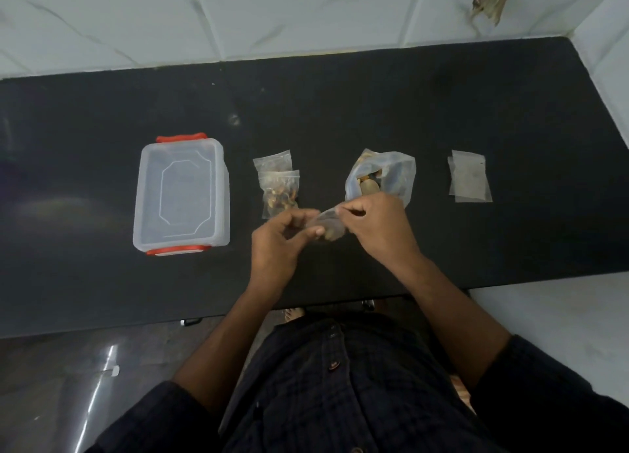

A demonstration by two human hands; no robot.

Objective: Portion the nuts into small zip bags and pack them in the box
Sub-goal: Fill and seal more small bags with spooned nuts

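A small clear zip bag [326, 226] sits between both hands just above the black table [442, 112], near its front edge. It is see-through and slightly crumpled, with a few brown nuts showing through its lower part. The left hand [277, 245] pinches the bag's left side between thumb and fingers [315, 230]; the right hand [377, 229] pinches its upper right edge, fingers curled round the plastic.

Just beyond the right hand lies a larger clear bag [391, 176], its mouth open, holding brown nuts [369, 187]. To its left, two filled small bags [278, 187] lie overlapping, one partly on top of the other, each with mixed brown nuts inside. Further left stands a clear plastic box [182, 193] with its lid on and orange clips [182, 137] at the far and near ends; what is inside cannot be made out. Well to the right lies a flat stack of empty small bags [469, 176].
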